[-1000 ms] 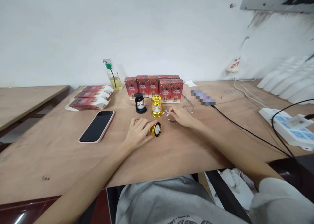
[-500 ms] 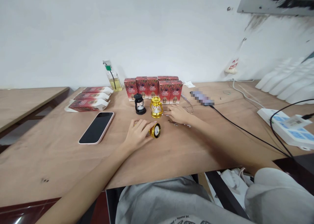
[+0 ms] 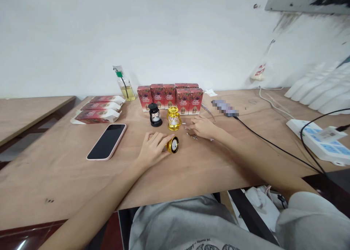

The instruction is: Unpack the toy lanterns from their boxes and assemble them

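Note:
My left hand [image 3: 153,147] lies on the wooden table [image 3: 68,177], its fingers curled round a small gold lantern [image 3: 173,144] that lies on its side with its base facing me. My right hand [image 3: 201,127] rests flat just right of an upright gold lantern [image 3: 174,118], fingers stretched towards it, over some tiny metal parts [image 3: 191,135]. A small black lantern [image 3: 155,115] stands left of the gold one. Behind them stands a row of red boxes [image 3: 171,97].
A dark phone in a pink case [image 3: 107,141] lies at the left. Flat red-and-white cartons [image 3: 98,108] and a small bottle of yellow liquid [image 3: 124,85] sit at the back left. A black cable [image 3: 276,146] crosses the right side towards a white power strip [image 3: 317,140].
My right hand has slid a little left and away from me, towards the upright gold lantern. My left hand has stayed on the lying lantern.

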`<state>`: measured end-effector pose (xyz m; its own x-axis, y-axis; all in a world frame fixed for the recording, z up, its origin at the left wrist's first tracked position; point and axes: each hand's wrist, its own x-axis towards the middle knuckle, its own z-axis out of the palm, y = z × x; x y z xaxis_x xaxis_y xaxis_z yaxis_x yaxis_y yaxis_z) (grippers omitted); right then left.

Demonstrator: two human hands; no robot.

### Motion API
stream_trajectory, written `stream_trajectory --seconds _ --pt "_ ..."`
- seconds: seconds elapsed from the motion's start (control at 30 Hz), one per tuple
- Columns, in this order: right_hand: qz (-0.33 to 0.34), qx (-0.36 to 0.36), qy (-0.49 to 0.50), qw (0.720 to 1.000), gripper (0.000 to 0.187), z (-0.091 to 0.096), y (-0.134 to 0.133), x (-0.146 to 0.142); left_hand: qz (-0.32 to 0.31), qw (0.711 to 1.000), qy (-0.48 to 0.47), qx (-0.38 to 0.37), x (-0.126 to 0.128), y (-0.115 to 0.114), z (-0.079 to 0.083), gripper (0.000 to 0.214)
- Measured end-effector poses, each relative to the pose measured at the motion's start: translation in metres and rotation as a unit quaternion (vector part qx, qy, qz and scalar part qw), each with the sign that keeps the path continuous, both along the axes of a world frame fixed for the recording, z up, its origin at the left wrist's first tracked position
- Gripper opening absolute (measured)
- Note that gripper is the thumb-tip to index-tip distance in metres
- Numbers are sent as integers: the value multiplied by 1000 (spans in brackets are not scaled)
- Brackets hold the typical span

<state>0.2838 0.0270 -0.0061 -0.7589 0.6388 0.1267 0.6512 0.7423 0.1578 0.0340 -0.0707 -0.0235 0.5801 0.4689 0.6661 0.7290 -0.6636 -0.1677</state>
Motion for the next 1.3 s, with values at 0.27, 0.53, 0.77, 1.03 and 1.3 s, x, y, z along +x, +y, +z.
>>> stream_trajectory --seconds 0.27,0.53,0.77,1.03,1.3 --pt "61 -109 412 903 27 -14 -57 -21 1 1000 -23 -5 0 0 -1 35" --pt "8 -188 538 822 16 -18 -89 -40 -4 1000 -27 6 1 0 2 32" --pt "15 -207 514 833 14 -20 -93 -43 -5 1000 -19 16 1 -1 3 34" --pt "0 -247 538 806 13 -23 -91 -46 1 1000 -7 17 2 -1 3 33" --pt "-13 -242 542 805 13 -24 -92 -48 -1 1000 -7 28 3 0 2 33"
